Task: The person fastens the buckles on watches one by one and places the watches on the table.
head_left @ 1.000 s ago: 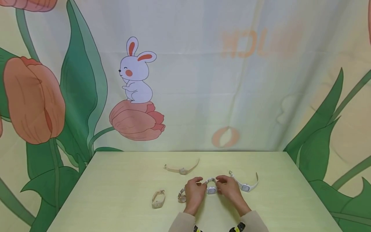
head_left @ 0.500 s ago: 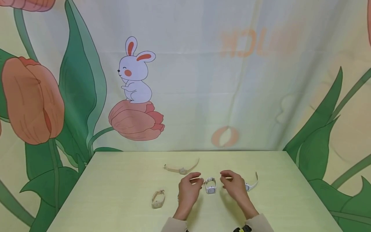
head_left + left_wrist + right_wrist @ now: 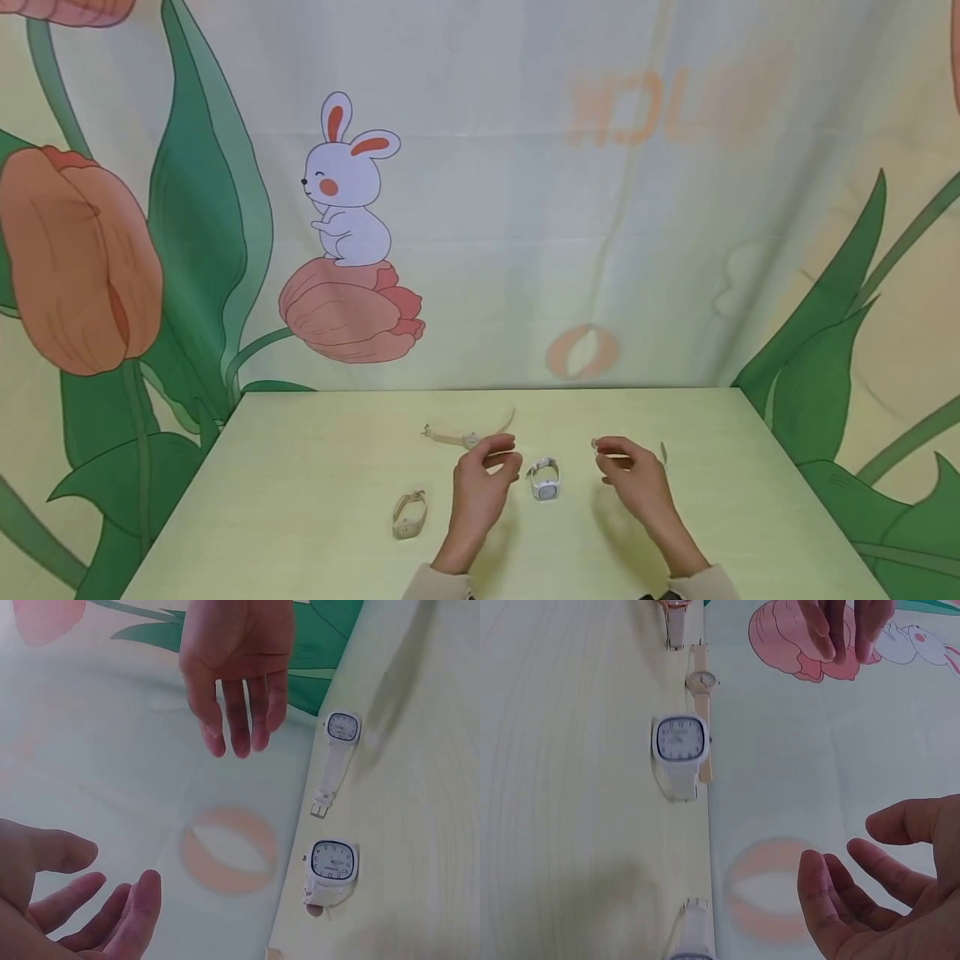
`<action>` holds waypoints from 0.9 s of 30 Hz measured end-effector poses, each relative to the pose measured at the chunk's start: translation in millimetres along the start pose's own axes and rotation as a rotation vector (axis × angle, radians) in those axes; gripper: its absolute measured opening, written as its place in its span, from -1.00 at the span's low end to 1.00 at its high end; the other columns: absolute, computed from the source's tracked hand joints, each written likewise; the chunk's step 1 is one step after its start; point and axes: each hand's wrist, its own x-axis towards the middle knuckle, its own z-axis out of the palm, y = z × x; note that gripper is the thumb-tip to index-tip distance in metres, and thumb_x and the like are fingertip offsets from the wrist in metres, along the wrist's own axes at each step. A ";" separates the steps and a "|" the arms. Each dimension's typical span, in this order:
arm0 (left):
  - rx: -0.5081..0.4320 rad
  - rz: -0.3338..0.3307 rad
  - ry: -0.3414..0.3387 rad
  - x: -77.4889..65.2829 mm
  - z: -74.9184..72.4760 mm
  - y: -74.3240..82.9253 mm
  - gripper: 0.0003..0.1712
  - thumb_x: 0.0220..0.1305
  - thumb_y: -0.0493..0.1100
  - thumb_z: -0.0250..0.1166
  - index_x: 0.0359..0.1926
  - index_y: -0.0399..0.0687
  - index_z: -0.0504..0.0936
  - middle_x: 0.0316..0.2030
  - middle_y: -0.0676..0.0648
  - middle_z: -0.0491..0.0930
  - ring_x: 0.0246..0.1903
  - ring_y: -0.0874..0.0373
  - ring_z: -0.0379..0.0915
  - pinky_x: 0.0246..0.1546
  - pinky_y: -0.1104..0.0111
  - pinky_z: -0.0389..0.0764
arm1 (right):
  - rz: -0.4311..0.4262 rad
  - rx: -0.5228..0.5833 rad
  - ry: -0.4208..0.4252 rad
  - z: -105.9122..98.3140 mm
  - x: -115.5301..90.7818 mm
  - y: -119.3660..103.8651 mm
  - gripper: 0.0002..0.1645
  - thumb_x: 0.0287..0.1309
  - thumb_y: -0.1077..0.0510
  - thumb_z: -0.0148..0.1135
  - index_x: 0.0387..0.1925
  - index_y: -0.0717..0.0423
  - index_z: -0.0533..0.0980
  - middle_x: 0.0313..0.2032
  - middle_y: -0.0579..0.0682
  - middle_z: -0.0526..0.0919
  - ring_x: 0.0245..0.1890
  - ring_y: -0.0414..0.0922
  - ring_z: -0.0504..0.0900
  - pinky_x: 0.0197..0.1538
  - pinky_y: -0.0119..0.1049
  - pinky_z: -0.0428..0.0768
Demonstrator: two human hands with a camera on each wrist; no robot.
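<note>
A white watch [image 3: 547, 491] with a squarish dial stands on the table, its strap closed into a loop. To its left, my left hand [image 3: 480, 492] hovers with fingers loosely bent and nothing in them. My right hand [image 3: 643, 487] hangs in the air on the other side, also holding nothing. In the head view the right hand mostly covers a second white watch [image 3: 343, 727], whose strap lies unfastened. Behind the left hand lies a beige-strapped watch [image 3: 450, 438] with a small round dial, stretched out open. Both wrist views show the hands apart from the watches.
A beige watch [image 3: 408, 517] with its strap looped sits at the left of the light wooden-looking table [image 3: 300, 467]. The top of the right wrist view cuts off a rose-coloured watch [image 3: 676, 606]. A printed curtain [image 3: 480, 208] hangs behind the table's back edge.
Both hands have let go of the looped white watch and drawn apart, left hand leftward, right hand rightward. The watch stays standing. The left hand now hides a metal-band watch seen beside it earlier.
</note>
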 end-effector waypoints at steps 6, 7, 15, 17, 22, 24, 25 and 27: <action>0.045 0.031 -0.048 2.2 12.0 4.2 -0.72 0.23 -0.28 0.32 -0.02 -0.14 0.67 -0.10 -0.16 0.69 -0.13 0.06 0.67 -0.29 0.53 0.66 | 0.013 -0.056 0.024 -22.4 -1.7 4.0 -0.70 0.27 0.20 0.25 0.03 0.12 0.60 0.04 0.20 0.66 -0.04 0.00 0.69 -0.18 -0.36 0.71; 0.051 0.035 -0.059 2.8 15.4 4.3 -0.72 0.23 -0.27 0.31 -0.02 -0.13 0.67 -0.10 -0.16 0.69 -0.13 0.07 0.67 -0.29 0.53 0.65 | 0.018 -0.071 0.027 -25.5 -1.7 5.3 -0.69 0.28 0.19 0.25 0.05 0.12 0.59 0.05 0.19 0.65 -0.02 0.01 0.68 -0.18 -0.38 0.71; 0.116 0.061 -0.165 9.3 48.3 -6.6 -0.73 0.29 -0.26 0.28 0.01 -0.12 0.65 -0.21 -0.11 0.70 -0.28 0.24 0.65 -0.38 0.55 0.63 | 0.063 -0.092 0.041 -39.8 -1.2 18.0 -0.66 0.27 0.20 0.23 0.07 0.17 0.57 0.11 0.19 0.62 -0.02 -0.03 0.67 -0.15 -0.33 0.71; 0.143 0.072 -0.185 11.3 58.3 -10.7 -0.73 0.30 -0.28 0.26 0.02 -0.12 0.65 -0.25 -0.09 0.70 -0.33 0.28 0.63 -0.42 0.56 0.62 | 0.076 -0.091 0.037 -42.8 0.4 22.6 -0.64 0.27 0.20 0.23 0.09 0.17 0.56 0.16 0.19 0.58 0.01 -0.01 0.66 -0.14 -0.33 0.71; 0.212 0.071 -0.218 13.6 82.8 -22.4 -0.71 0.30 -0.30 0.23 0.03 -0.09 0.65 -0.28 -0.10 0.71 -0.37 0.27 0.65 -0.46 0.55 0.59 | 0.119 -0.101 0.034 -52.9 5.2 38.5 -0.61 0.29 0.18 0.21 0.14 0.16 0.54 0.24 0.18 0.52 0.04 0.00 0.65 -0.14 -0.33 0.70; 0.230 0.059 -0.227 13.5 91.8 -26.4 -0.69 0.28 -0.31 0.23 0.03 -0.09 0.65 -0.29 -0.11 0.71 -0.36 0.24 0.66 -0.45 0.53 0.58 | 0.134 -0.109 0.038 -56.3 6.4 45.9 -0.59 0.29 0.18 0.21 0.15 0.18 0.53 0.21 0.21 0.54 0.02 -0.02 0.66 -0.13 -0.30 0.71; 0.239 0.056 -0.231 13.5 96.3 -28.6 -0.68 0.26 -0.31 0.23 0.03 -0.09 0.65 -0.30 -0.11 0.71 -0.36 0.24 0.66 -0.45 0.52 0.57 | 0.144 -0.116 0.041 -57.8 6.7 49.6 -0.59 0.29 0.18 0.20 0.16 0.18 0.52 0.19 0.23 0.55 0.01 -0.03 0.66 -0.13 -0.29 0.71; 0.256 0.057 -0.236 14.1 105.2 -33.6 -0.67 0.23 -0.33 0.23 0.02 -0.10 0.65 -0.33 -0.12 0.70 -0.38 0.24 0.65 -0.47 0.52 0.53 | 0.155 -0.131 0.047 -59.8 7.3 57.5 -0.58 0.28 0.19 0.20 0.15 0.21 0.52 0.16 0.27 0.56 -0.01 -0.02 0.67 -0.15 -0.27 0.71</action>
